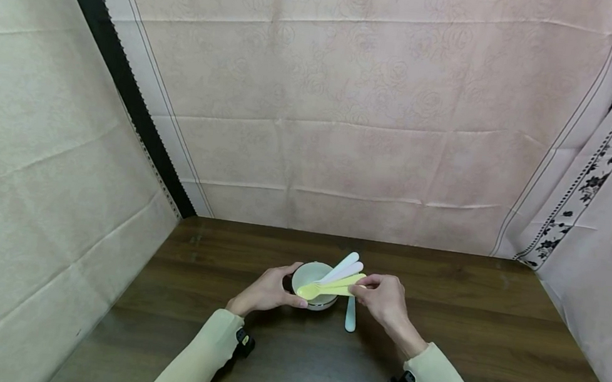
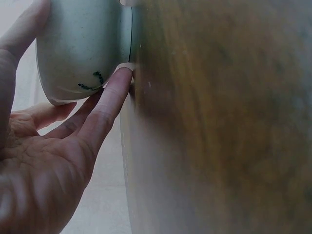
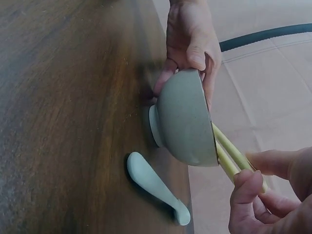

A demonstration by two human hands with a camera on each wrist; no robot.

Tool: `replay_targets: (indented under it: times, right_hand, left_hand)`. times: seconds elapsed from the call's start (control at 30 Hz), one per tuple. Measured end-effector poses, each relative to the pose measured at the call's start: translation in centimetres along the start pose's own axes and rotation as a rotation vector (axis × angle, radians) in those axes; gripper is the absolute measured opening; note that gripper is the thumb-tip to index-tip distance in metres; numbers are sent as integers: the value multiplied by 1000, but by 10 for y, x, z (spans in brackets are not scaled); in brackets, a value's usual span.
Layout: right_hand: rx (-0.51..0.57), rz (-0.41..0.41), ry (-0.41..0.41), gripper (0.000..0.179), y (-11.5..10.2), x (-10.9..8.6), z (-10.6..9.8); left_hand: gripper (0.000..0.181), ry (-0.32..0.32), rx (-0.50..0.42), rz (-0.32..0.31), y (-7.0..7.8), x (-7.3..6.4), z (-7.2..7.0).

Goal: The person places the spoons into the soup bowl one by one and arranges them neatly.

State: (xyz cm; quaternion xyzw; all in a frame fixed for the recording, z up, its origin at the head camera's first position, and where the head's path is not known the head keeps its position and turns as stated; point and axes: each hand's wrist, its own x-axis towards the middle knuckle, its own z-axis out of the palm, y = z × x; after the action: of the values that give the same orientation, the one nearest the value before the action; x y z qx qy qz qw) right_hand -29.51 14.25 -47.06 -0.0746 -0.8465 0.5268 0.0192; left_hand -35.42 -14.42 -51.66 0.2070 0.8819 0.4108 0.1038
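My left hand [image 1: 268,289] grips the side of a pale grey-green bowl [image 1: 305,273], thumb near the rim and fingers round the far side. In the left wrist view, a fingertip reaches under the bowl [image 2: 80,44] by its foot. My right hand [image 1: 382,297] pinches yellow-green spoons [image 1: 310,291] by their handles, their heads over the bowl's mouth. Two handles [image 3: 231,150] show between these fingers in the right wrist view. A whitish spoon [image 1: 347,262] and a pale lavender spoon [image 1: 354,268] lean in the bowl, handles past the rim.
A pale blue spoon [image 1: 351,318] lies on the brown wooden table [image 1: 320,369], just right of the bowl. Pale cloth hangs [image 1: 347,126] behind the table and along both sides.
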Motion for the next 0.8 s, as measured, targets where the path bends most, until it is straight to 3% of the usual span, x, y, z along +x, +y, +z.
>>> replay_targets:
  times: [0.8]
  right_hand:
    - [135,87,46,26,12,7,-8]
  left_hand:
    - [108,3,-1,-17,-1,0,1]
